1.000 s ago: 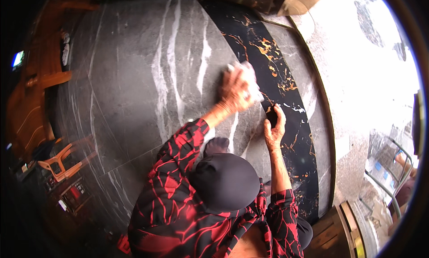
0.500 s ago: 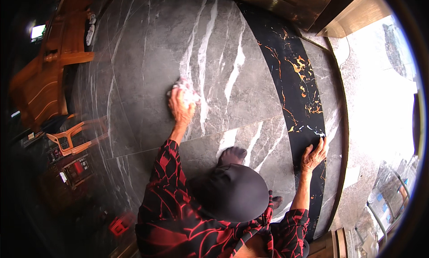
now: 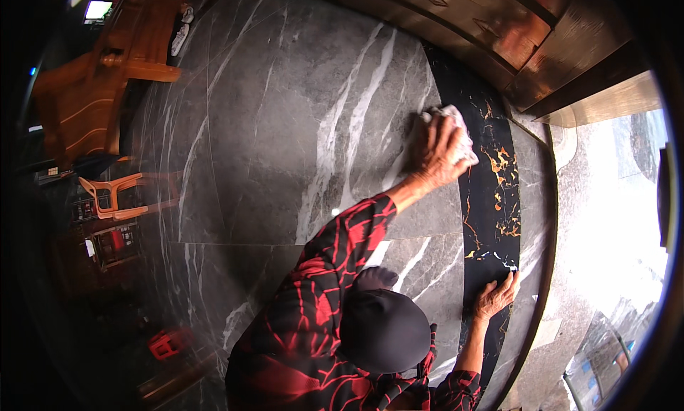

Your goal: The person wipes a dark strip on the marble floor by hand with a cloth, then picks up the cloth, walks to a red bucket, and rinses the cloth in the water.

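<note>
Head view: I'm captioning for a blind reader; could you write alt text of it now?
A person's left hand holds a crumpled pale cloth against a grey, white-veined floor, at the edge of a black strip with gold veins. The right hand rests on that strip, closer to the body.

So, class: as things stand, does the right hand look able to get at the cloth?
Probably, with a forward stretch: no object shows between the right hand and the cloth along the black strip. The left hand covers much of it, leaving its right edge exposed.
</note>
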The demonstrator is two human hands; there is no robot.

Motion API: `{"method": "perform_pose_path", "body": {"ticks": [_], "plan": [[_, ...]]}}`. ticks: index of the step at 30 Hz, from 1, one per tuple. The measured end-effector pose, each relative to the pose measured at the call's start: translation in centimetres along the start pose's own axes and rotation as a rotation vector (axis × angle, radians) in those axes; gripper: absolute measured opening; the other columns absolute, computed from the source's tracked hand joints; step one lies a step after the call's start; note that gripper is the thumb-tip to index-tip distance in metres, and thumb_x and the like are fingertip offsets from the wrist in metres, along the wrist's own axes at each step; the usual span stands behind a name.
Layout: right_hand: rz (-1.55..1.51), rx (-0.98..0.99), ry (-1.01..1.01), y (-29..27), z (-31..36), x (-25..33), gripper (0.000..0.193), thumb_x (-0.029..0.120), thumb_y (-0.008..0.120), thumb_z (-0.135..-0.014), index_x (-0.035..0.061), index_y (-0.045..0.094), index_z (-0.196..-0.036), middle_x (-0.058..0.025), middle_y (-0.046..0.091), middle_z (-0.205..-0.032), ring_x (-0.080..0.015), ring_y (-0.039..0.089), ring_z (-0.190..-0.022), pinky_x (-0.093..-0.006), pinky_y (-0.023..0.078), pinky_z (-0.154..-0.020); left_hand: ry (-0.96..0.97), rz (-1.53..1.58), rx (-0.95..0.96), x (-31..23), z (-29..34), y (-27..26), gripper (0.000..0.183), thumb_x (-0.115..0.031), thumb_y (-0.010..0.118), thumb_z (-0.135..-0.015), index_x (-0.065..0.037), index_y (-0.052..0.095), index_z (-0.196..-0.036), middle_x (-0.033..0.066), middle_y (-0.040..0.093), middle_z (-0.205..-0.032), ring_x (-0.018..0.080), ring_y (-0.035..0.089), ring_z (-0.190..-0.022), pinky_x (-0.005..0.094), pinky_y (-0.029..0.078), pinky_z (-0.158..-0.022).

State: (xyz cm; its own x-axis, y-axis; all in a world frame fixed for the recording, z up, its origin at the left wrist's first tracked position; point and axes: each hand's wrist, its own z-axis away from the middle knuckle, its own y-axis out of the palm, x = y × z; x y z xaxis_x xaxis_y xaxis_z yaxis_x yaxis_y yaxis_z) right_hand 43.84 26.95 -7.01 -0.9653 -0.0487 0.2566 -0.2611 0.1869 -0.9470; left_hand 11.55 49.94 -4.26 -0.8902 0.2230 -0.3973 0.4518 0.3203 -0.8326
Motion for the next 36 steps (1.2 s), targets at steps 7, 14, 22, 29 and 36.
{"method": "perform_pose_path", "body": {"ticks": [7,14,22,29,36], "plan": [[0.024,0.002,-0.001,-0.2,-0.2,-0.6,0.053,0.015,0.049,-0.088,0.0027,0.037,-0.138,-0.0186,0.037,-0.144,-0.0366,0.035,-0.131,-0.0465,0.027,-0.107,0.289,0.119,-0.019,-2.8,1.7,2.9,0.062,-0.020,0.072,-0.069,-0.007,0.043,-0.121,0.0201,0.037,-0.132,0.0429,0.039,-0.122,0.0616,0.033,-0.096],[-0.125,-0.026,0.056,-1.7,-2.1,0.7,0.050,0.012,0.053,-0.086,0.0009,0.041,-0.132,-0.0213,0.041,-0.138,-0.0390,0.039,-0.127,-0.0482,0.030,-0.105,0.147,-0.015,-0.050,8.6,6.3,-7.0,0.053,-0.009,0.073,-0.065,-0.007,0.050,-0.113,0.0191,0.043,-0.127,0.0416,0.045,-0.115,0.0539,0.037,-0.096],[-0.325,0.196,-0.415,1.4,-18.3,20.7,0.062,0.012,0.065,-0.075,-0.0035,0.041,-0.130,-0.0234,0.037,-0.140,-0.0405,0.036,-0.129,-0.0508,0.026,-0.109,-0.677,-0.410,-0.499,28.2,13.8,-16.7,0.050,-0.014,0.062,-0.076,0.004,0.045,-0.119,0.0249,0.048,-0.108,0.0407,0.045,-0.105,0.0473,0.036,-0.093],[-0.163,0.302,-0.523,11.1,-19.8,28.7,0.071,0.027,0.058,-0.083,-0.0015,0.028,-0.141,-0.0230,0.022,-0.150,-0.0411,0.020,-0.138,-0.0567,0.010,-0.112,-1.107,-0.694,-0.680,38.8,22.8,-22.6,0.055,-0.039,0.061,-0.077,0.001,0.049,-0.114,0.0230,0.051,-0.106,0.0424,0.050,-0.097,0.0516,0.040,-0.085],[-0.126,0.342,-0.511,11.9,-19.1,29.3,0.075,0.034,0.055,-0.081,-0.0004,0.028,-0.142,-0.0243,0.020,-0.150,-0.0436,0.016,-0.140,-0.0592,0.006,-0.112,-1.148,-0.434,-0.773,50.0,14.0,-23.0,0.055,-0.027,0.064,-0.079,0.004,0.049,-0.122,0.0228,0.054,-0.118,0.0390,0.051,-0.111,0.0455,0.041,-0.095]]}}
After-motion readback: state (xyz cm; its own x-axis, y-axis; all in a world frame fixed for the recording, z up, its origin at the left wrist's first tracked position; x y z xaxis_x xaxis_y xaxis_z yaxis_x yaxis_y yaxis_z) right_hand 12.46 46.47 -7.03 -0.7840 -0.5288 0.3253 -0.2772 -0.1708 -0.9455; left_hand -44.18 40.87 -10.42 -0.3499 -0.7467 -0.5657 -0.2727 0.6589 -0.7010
